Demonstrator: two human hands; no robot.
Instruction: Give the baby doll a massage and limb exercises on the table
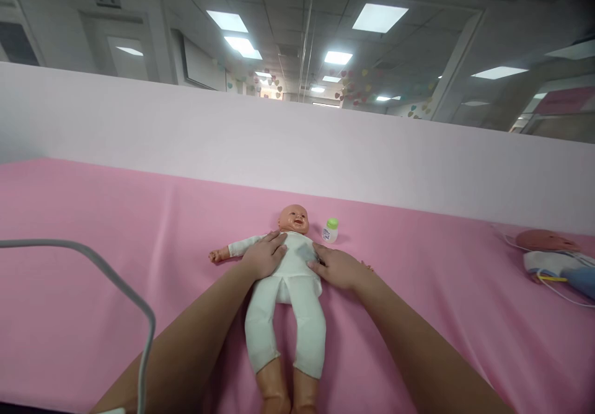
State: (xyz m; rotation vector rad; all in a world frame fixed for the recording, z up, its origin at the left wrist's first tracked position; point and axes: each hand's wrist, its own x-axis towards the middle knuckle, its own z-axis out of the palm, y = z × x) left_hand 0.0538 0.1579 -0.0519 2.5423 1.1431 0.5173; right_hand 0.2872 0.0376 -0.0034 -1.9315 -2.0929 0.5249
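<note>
A baby doll (297,259) in a white top and trousers lies on its back on a pink sheet (195,215), head away from me. My left hand (267,255) rests flat on the left side of its chest, fingers stretched toward the shoulder. Against the right side of the torso lies my right hand (338,266), its fingers extended and touching the cloth. Neither hand grips anything. Most of the doll's right-side arm is hidden by my right hand; only its small fingers show beyond. A small clear bottle (330,231) with a green cap stands just right of the doll's head.
Far right lies a second doll (548,246) with thin white tubes and blue and white cloth about it. A grey cable (116,277) arcs in from the left, in front of my left forearm. Behind the sheet runs a low white wall (297,141) topped with glass.
</note>
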